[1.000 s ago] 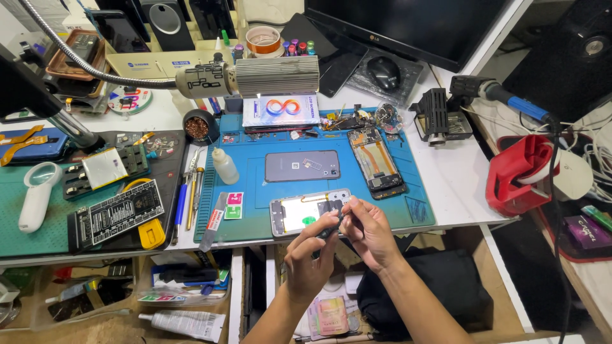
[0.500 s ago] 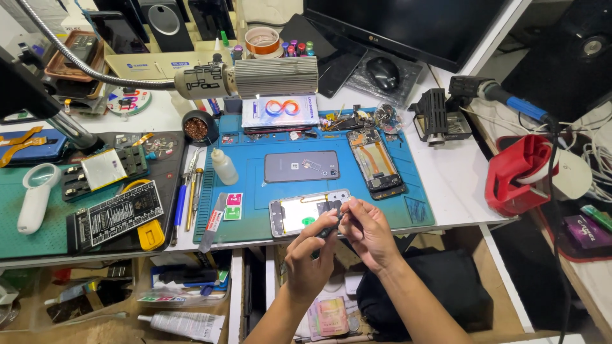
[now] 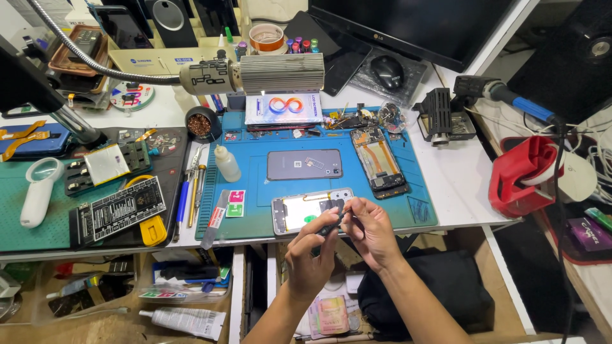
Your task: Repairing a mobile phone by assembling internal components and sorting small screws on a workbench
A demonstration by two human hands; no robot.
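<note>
An opened phone frame (image 3: 306,209) lies near the front edge of the blue work mat (image 3: 421,216). Just in front of it my left hand (image 3: 310,251) pinches a thin dark tool (image 3: 333,224) whose tip points up toward the frame. My right hand (image 3: 368,230) has its fingertips closed on the upper end of that same tool. A grey phone back (image 3: 304,164) lies flat in the mat's middle, and another opened phone body (image 3: 378,160) sits to its right.
A small dropper bottle (image 3: 227,164), pens and tweezers (image 3: 190,191) line the mat's left edge. A green mat with a black gridded stencil block (image 3: 118,210) and a white magnifier (image 3: 37,191) lies left. A soldering stand (image 3: 443,118) and a red holder (image 3: 526,175) stand right.
Both hands have stayed in front of the phone frame; the fingers have shifted slightly around the tool. Nothing on the mat has moved.
</note>
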